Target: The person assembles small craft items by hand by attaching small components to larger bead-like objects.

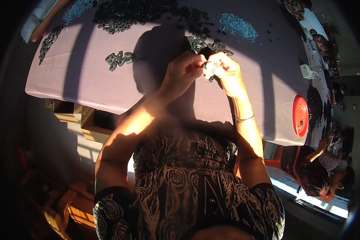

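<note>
Above the table, my left hand [183, 74] and my right hand [230, 76] meet with fingertips nearly touching. Both are closed in a pinch. Strong sunlight bleaches the fingers of my right hand, and whatever sits between the fingertips is too small to make out. Just beyond my hands lies a heap of small dark pieces [196, 43]. A few similar dark pieces [118, 60] form a separate cluster to the left.
Along the far side of the cloth-covered table [96, 86] spreads a large pile of black pieces [124, 16]. Thin blue pieces [238, 26] lie beside it. A red plate [300, 115] rests near the right edge. Another person [320, 176] sits at right.
</note>
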A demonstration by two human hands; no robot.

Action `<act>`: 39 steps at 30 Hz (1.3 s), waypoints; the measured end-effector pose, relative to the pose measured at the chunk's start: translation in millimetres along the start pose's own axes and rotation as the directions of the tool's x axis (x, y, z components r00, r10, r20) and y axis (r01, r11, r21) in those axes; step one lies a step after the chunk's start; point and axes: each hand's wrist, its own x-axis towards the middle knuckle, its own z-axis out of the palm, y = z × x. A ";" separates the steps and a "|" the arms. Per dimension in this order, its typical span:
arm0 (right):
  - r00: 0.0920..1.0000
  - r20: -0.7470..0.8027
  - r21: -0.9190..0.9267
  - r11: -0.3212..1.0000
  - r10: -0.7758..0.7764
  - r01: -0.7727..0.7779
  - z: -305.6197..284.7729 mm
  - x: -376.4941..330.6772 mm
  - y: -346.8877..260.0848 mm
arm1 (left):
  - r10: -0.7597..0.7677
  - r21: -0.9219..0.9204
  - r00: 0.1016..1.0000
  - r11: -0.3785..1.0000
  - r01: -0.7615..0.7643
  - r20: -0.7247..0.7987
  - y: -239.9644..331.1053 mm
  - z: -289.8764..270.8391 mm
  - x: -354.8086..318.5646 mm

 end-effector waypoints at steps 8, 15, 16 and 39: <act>0.999 0.011 0.046 0.998 0.044 -0.045 -11.6 -2.7 5.4 | 0.010 0.113 1.000 0.994 -0.009 -0.005 2.3 5.0 3.2; 0.998 0.040 0.055 0.997 0.056 -0.058 -1.7 -4.6 5.8 | 0.127 0.255 0.991 0.961 -0.110 -0.051 9.5 1.0 -5.2; 0.996 0.071 -0.017 0.998 0.056 -0.055 -0.9 -4.2 0.5 | 0.188 0.360 0.980 0.920 -0.154 -0.059 -1.1 -0.6 -4.7; 0.945 -0.328 0.163 0.985 0.000 0.057 -33.5 -10.6 6.7 | -0.233 0.066 0.967 0.968 0.240 -0.104 -4.5 -1.4 -0.7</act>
